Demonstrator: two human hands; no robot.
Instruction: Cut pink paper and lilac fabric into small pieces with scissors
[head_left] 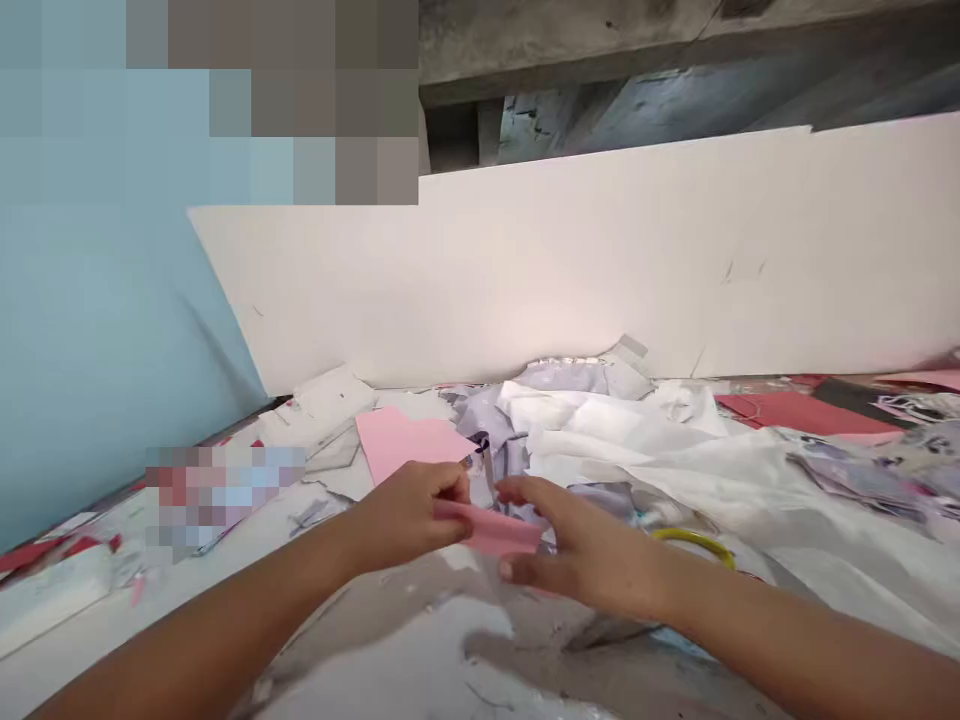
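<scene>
In the middle of the head view, a small strip of pink paper (499, 532) is pinched at its left end by my left hand (427, 510), thumb below and curled fingers above. My right hand (577, 545) is at the strip's right end, thumb and fingers spread apart around it; whether it touches the paper I cannot tell. Behind my left hand lies a larger pink sheet (409, 440). A yellow ring-shaped thing (697, 543) shows partly beyond my right forearm.
White cloth or thin sheeting (622, 430) lies crumpled behind my hands. Red sheets (802, 412) and a dark piece are at the right. Paper scraps (326, 400) cover the left side. A pale board (562, 270) stands along the back, beside a blue wall (90, 350).
</scene>
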